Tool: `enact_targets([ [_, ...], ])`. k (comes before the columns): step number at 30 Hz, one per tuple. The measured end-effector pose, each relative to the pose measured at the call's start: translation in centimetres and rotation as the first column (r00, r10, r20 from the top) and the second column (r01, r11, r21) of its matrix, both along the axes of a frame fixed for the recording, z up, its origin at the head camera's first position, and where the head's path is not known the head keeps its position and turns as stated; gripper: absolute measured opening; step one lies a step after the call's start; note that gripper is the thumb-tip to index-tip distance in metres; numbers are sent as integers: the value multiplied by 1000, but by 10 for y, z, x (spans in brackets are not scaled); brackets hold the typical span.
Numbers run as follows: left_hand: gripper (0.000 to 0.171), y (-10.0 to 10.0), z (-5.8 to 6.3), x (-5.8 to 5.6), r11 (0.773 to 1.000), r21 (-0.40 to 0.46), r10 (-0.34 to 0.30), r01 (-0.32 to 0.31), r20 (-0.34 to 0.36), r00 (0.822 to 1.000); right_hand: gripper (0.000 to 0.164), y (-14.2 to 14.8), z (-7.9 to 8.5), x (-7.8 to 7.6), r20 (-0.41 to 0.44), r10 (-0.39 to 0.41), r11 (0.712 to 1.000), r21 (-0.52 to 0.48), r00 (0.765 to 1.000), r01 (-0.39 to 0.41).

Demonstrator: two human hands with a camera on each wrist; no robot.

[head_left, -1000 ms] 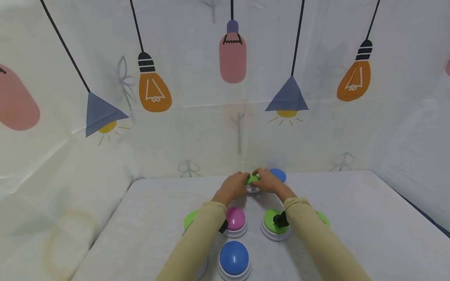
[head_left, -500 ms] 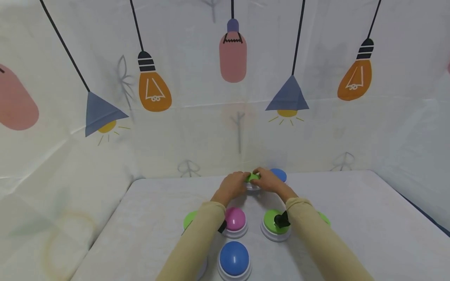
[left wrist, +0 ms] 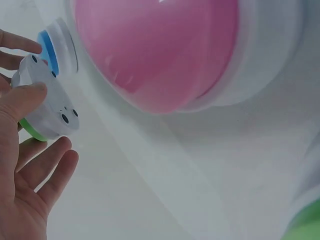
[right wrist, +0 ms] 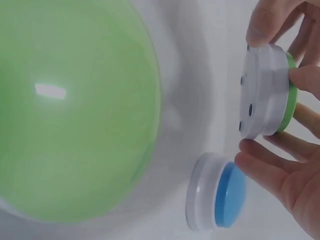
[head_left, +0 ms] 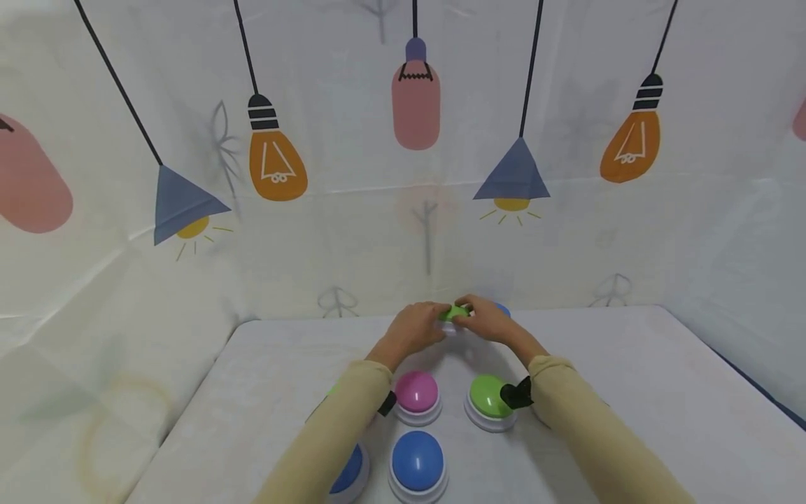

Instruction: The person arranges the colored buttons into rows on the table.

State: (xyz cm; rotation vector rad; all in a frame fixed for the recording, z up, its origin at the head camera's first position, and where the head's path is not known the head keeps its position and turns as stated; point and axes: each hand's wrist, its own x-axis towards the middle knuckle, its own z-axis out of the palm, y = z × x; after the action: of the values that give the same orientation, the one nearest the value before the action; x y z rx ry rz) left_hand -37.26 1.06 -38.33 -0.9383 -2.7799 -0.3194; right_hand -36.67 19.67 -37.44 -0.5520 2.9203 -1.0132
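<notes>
A green-domed push button (head_left: 453, 313) with a white base is held near the table's far edge, between both hands. My left hand (head_left: 414, 327) grips its left side, the thumb lying across the pale underside in the left wrist view. On the other side my right hand (head_left: 490, 320) holds it, fingertips at the base's rim in the right wrist view. Small dark round spots mark the underside of the push button (left wrist: 57, 107), which is tilted into sight. Close by the right hand stands a blue push button (right wrist: 231, 195), mostly hidden behind that hand in the head view.
Nearer on the white table (head_left: 264, 378) stand a pink push button (head_left: 417, 392), a second green one (head_left: 488, 396) and a blue one (head_left: 418, 460). The left sleeve partly covers another blue button (head_left: 348, 472). A lamp-printed cloth (head_left: 352, 238) rises behind the table.
Both hands have raised the green push button slightly and moved it a little away. The forearms have shifted outward, uncovering a blue button at lower left and covering the green one at right.
</notes>
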Motion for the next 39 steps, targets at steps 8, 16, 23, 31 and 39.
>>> enact_targets([
  [8,57,-3,7,15,1000,-10,-24,24,-56,998,46,6,5,15,-41,18,999,-39,999,-20],
  [16,55,-6,9,29,998,9,-61,62,-138,989,43,12,5,29,-82,37,995,-91,996,-44],
  [23,55,-7,9,44,994,11,-107,112,-214,971,44,15,9,47,-85,36,995,-92,996,-43],
  [31,54,-7,10,62,989,3,-139,147,-315,939,45,20,16,68,-112,30,997,-71,993,-38],
  [39,55,-9,9,85,983,12,-160,181,-413,897,50,25,20,96,-136,43,995,-80,990,-54],
])
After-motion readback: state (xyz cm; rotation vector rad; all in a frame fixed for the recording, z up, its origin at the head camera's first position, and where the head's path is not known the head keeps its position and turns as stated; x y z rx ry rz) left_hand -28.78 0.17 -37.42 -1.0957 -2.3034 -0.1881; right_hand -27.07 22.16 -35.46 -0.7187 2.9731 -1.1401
